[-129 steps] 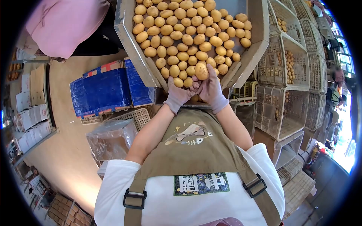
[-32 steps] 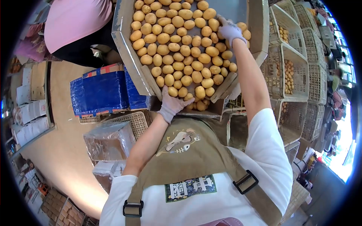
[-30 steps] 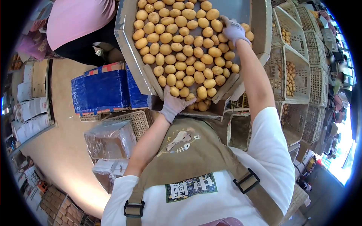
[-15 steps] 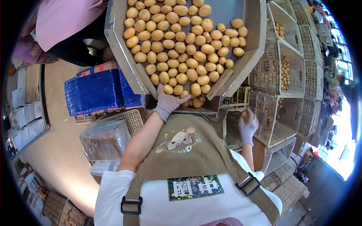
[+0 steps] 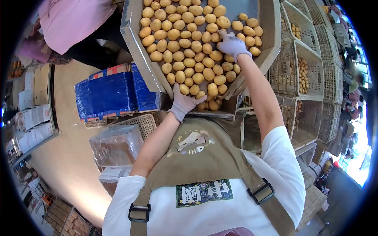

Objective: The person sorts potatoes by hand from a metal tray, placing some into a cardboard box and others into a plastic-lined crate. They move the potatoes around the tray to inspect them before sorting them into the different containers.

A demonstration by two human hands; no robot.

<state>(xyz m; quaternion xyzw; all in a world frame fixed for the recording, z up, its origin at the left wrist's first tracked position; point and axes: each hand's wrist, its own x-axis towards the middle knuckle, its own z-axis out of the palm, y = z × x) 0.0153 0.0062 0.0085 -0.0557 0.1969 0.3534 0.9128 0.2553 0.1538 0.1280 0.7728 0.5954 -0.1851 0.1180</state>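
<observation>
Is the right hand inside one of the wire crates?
No, the right hand lies on the potatoes in the sorting tray, above and clear of the crates.

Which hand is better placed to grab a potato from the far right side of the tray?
Probably the right hand: it lies stretched out on the potatoes near the right wall of the tray. The left hand sits low at the tray's mouth.

I am standing in a produce packing place, some kind of sorting warehouse. In front of me a big sloping tray (image 5: 133, 35) is holding many yellow potatoes (image 5: 189, 63). At my right side, plastic crates (image 5: 315, 74) are standing in stacks, some with potatoes inside. At my left, white cartons (image 5: 33, 118) are waiting on a shelf.
</observation>
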